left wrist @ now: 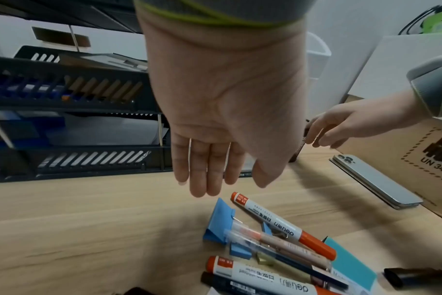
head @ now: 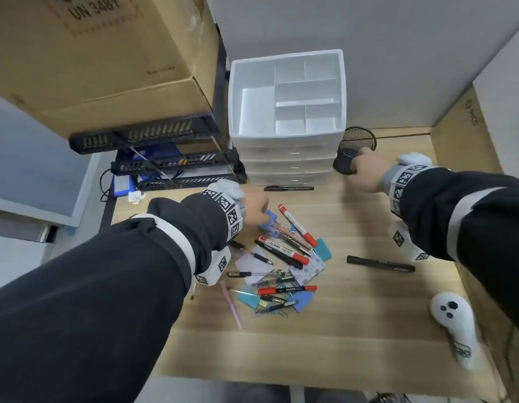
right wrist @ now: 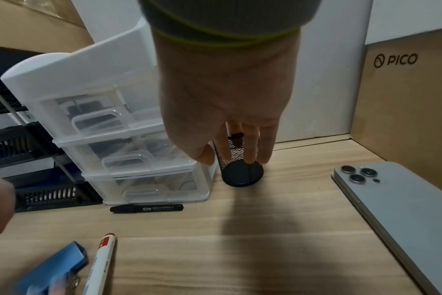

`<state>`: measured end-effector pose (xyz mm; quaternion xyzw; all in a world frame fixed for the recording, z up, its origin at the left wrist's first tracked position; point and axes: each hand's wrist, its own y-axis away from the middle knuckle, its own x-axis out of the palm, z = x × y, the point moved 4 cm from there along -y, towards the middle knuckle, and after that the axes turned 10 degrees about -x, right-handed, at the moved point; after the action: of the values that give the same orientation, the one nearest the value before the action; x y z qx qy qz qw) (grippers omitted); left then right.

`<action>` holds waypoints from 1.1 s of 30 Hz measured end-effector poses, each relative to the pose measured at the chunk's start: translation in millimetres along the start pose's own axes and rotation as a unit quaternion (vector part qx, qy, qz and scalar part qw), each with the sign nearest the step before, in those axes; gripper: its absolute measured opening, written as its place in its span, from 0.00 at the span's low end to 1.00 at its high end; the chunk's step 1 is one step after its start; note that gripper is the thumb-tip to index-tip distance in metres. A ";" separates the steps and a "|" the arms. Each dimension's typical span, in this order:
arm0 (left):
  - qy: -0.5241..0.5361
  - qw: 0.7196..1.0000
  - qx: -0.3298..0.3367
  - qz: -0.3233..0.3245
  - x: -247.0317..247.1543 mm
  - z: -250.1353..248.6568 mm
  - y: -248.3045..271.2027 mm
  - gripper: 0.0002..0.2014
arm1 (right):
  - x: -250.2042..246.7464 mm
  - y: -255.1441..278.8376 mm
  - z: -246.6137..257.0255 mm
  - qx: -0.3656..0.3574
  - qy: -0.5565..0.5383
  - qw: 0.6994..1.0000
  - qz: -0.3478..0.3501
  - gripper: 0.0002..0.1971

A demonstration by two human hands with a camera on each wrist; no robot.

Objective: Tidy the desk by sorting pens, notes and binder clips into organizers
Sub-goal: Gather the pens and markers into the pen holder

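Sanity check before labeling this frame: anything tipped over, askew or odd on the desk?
Yes. The black mesh pen cup is off upright, tilted in the right hand beside the white drawer unit. Pens, notes and clips lie in a jumbled pile mid-desk; the left hand hovers open above it.

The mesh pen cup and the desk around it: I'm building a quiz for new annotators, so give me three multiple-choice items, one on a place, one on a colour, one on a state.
1. Where does the mesh pen cup stand?
A. right of the white drawer unit
B. on the cardboard box
C. in the black trays

2. What colour are the caps of the white markers in the pile?
A. green
B. red-orange
C. yellow

3. What is the left hand doing?
A. gripping a marker
B. pinching a clip
C. hovering open over the pile

Answers: 1 A, the head view shows the cup beside the unit, held by the right hand. 2 B, the left wrist view shows it. 3 C, fingers straight, holding nothing.
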<state>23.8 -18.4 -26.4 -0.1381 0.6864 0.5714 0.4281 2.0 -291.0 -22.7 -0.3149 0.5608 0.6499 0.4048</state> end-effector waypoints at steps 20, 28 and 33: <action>0.096 0.995 -0.015 0.018 -35.1 -42.3 27.0 0.50 | -25.4 41.3 72.1 0.036 -0.321 0.939 0.120 0.21; 0.263 0.960 -0.093 -0.039 -45.1 -25.0 40.3 0.49 | -10.4 39.4 109.7 -0.010 -0.538 0.833 0.125 0.24; 0.190 0.975 -0.115 -0.021 -18.0 -1.5 19.6 0.51 | 11.2 38.8 79.6 0.020 -0.319 0.947 0.039 0.08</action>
<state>20.5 -19.2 0.1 -0.3070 0.6815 0.6010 0.2829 -33.9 -212.4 -0.3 -0.0609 0.4268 0.7205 0.5431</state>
